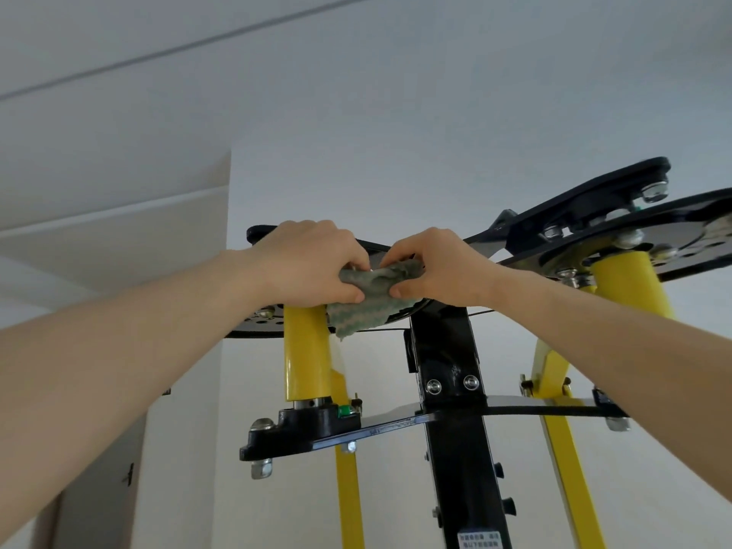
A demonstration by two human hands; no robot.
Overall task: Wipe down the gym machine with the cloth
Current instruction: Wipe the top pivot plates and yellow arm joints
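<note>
Green-grey cloth, soft, light, bunched at machine top plate edge; left hand and right hand fingers pinching it; best gripped wadded.

Bright even daylight, soft shadows, wide-angle edge distortion, slight blur

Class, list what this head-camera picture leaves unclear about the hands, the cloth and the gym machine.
- Head view: the plate top under the cloth is hidden by both hands, so its cleanliness is unknown.
- The left hand and right hand fingertips are buried in cloth folds.
- The label on the black post is too small and cut by the bottom edge.
- The yellow tubes run off the bottom edge.
</note>
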